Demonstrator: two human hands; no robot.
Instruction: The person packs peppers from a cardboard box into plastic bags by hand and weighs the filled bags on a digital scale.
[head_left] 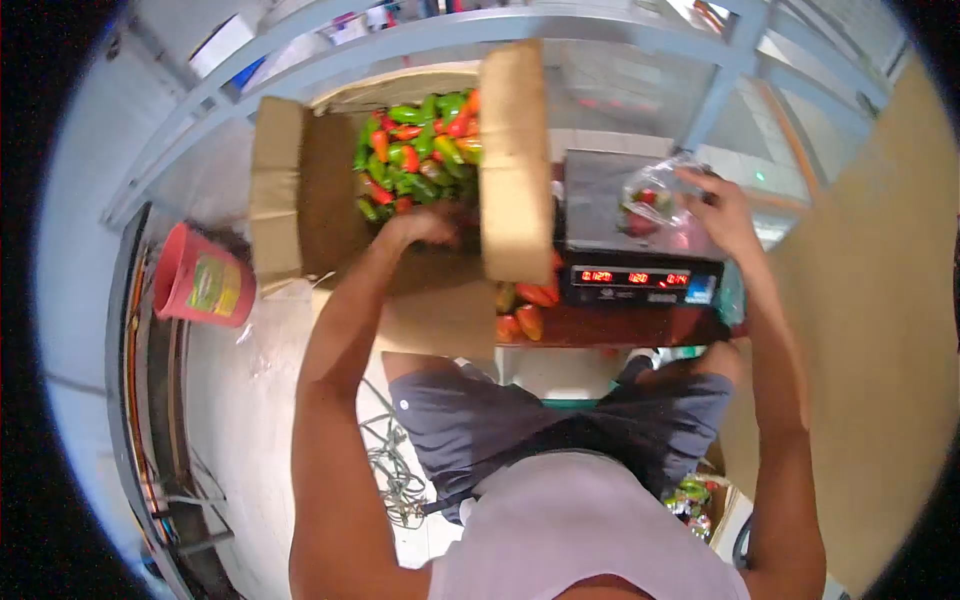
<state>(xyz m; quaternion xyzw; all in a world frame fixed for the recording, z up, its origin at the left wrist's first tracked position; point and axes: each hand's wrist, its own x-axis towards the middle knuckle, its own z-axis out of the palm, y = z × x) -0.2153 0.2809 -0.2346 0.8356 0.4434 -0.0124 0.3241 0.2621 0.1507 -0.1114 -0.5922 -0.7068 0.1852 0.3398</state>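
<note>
A cardboard box (pixel 276 190) holds many green, red and orange peppers (pixel 420 155). My left hand (pixel 432 228) reaches into it at the peppers' lower edge, its fingers blurred and partly hidden in shadow. On the grey plate of a digital scale (pixel 600 200) with red lit digits rests a clear plastic bag (pixel 645 205) with a few red and green peppers inside. My right hand (pixel 712 205) is at the bag's right side, fingers bent against the plastic, pinching its edge.
Larger orange-red peppers (pixel 525 315) lie on the dark red table (pixel 610 330) left of the scale. A pink bucket (pixel 205 280) stands at the left. Metal rails (pixel 440 40) cross the back. Tangled cable (pixel 395 475) and another box of peppers (pixel 695 505) are below.
</note>
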